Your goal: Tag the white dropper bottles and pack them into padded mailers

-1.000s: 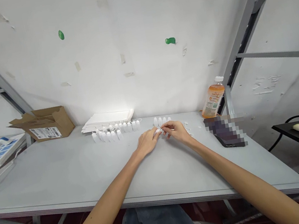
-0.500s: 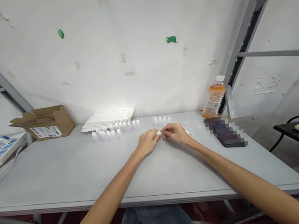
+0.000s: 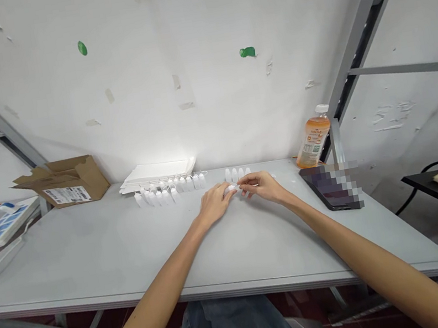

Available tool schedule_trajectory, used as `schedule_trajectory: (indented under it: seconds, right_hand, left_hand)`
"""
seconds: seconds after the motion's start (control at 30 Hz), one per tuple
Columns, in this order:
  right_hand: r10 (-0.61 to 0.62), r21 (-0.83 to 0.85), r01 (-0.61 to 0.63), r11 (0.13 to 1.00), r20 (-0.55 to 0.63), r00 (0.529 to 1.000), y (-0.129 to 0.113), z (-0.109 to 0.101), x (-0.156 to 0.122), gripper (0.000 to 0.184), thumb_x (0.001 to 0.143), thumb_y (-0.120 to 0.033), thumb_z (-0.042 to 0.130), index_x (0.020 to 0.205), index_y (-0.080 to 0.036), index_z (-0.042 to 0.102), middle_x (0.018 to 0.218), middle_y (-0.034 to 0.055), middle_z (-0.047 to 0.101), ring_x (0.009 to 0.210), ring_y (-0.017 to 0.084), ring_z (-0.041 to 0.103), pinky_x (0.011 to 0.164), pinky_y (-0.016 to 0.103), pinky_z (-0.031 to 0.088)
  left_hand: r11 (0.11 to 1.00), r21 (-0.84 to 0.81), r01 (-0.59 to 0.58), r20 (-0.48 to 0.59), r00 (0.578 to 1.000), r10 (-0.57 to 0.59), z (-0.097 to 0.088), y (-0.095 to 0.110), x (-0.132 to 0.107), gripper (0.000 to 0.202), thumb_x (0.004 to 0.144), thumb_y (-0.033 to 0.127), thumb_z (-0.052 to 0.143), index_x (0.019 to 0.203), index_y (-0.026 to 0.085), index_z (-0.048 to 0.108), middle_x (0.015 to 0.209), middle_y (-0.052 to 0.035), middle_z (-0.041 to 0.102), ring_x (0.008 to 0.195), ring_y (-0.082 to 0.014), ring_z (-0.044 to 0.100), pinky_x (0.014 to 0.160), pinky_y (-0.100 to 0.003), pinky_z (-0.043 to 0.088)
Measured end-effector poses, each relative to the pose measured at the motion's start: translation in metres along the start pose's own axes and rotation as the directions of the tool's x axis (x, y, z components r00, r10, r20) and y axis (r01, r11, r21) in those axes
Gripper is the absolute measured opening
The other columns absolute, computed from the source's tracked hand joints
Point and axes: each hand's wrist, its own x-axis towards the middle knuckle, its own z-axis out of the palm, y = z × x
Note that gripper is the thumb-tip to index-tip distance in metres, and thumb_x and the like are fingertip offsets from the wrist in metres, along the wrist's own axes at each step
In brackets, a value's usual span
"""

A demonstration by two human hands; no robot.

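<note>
My left hand (image 3: 215,200) is closed around a small white bottle-shaped piece (image 3: 230,188), which lies sideways with its narrow end to the right. At that end my right hand (image 3: 262,186) has its thumb and forefinger pinched together; what they grip is too small to make out. Just behind my hands stands a short row of similar white pieces (image 3: 235,174). More of them, several with thin white loops at their tops, form a larger group (image 3: 165,196) to the left.
White sheets (image 3: 157,173) are stacked against the wall behind the larger group. An opened cardboard box (image 3: 75,182) and a power strip (image 3: 10,221) are at left. An orange drink bottle (image 3: 314,138) and a phone (image 3: 332,190) sit at right on the grey table (image 3: 134,256).
My right hand has moved slightly up and right, its fingers a little apart from my left hand. It now covers the white loops on the table. The view has shifted slightly.
</note>
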Motion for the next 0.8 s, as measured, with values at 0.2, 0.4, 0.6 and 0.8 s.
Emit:
schedule_trajectory:
  seconds: [0.2, 0.4, 0.6, 0.8]
  right_hand:
    - [-0.019, -0.013, 0.019, 1.000, -0.009, 1.000, 0.003, 0.003, 0.001, 0.027, 0.074, -0.041, 0.065, 0.080, -0.014, 0.067, 0.075, 0.0059, 0.065, 0.064, 0.017, 0.062, 0.052, 0.030, 0.055]
    - [-0.026, -0.074, 0.025, 0.997, -0.021, 0.999, 0.010, 0.006, 0.002, 0.023, 0.078, -0.037, 0.059, 0.076, -0.015, 0.063, 0.067, 0.0036, 0.062, 0.060, 0.015, 0.060, 0.052, 0.028, 0.053]
    - [-0.076, -0.114, 0.069, 0.991, -0.064, 0.995, 0.000, 0.009, 0.003, 0.023, 0.081, -0.038, 0.054, 0.077, -0.016, 0.061, 0.066, 0.0026, 0.058, 0.061, 0.015, 0.059, 0.048, 0.024, 0.050]
    - [-0.196, -0.301, 0.135, 0.944, -0.181, 0.964, -0.008, 0.000, 0.002, 0.020, 0.086, -0.034, 0.050, 0.083, -0.017, 0.061, 0.076, 0.0045, 0.061, 0.062, 0.014, 0.059, 0.047, 0.022, 0.046]
  left_hand:
    - [1.000, -0.030, -0.001, 0.012, 1.000, 0.001, -0.001, 0.001, 0.000, 0.035, 0.093, 0.049, 0.038, 0.094, 0.023, 0.061, 0.087, -0.0018, 0.064, 0.075, -0.0174, 0.057, 0.065, -0.026, 0.036]
    - [0.994, -0.105, -0.036, 0.016, 0.999, 0.038, 0.004, 0.003, -0.001, 0.035, 0.094, 0.047, 0.036, 0.091, 0.021, 0.061, 0.081, -0.0017, 0.063, 0.072, -0.0168, 0.056, 0.064, -0.026, 0.036]
    - [0.982, -0.187, -0.025, 0.046, 0.998, 0.034, -0.001, 0.008, -0.002, 0.037, 0.094, 0.046, 0.033, 0.103, 0.022, 0.058, 0.087, -0.0025, 0.063, 0.078, -0.0176, 0.057, 0.070, -0.027, 0.041]
    - [0.982, -0.191, -0.011, 0.100, 0.995, 0.031, -0.008, 0.009, -0.005, 0.043, 0.098, 0.042, 0.020, 0.131, 0.023, 0.039, 0.116, -0.0067, 0.058, 0.098, -0.0196, 0.058, 0.085, -0.033, 0.043]
